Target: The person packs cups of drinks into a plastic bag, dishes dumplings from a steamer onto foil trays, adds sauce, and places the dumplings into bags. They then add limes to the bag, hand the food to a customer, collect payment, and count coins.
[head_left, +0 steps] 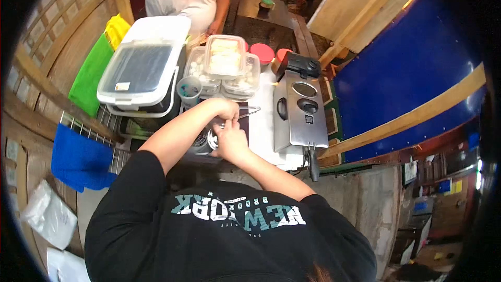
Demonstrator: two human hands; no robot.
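My left hand [226, 109] reaches in from the left with its fingers curled downward. Below it is my right hand [230, 140], its fingers bent close to the left fingertips. Both are over a round clear container [211, 140] with a pale rim, partly covered by the hands. What the fingers pinch is too small to make out. A thin metal loop, like tongs [251, 109], sticks out to the right beside my left hand; whether I hold it is unclear. A clear cup [189, 89] stands beyond my left forearm.
Lidded food tubs [225, 55] are stacked behind my hands. On the left is a large white-lidded bin [136, 73]; on the right, a steel deep fryer [302, 115]. Red-lidded jars [262, 52] stand at the back. Across the counter is a person in a white shirt [188, 0].
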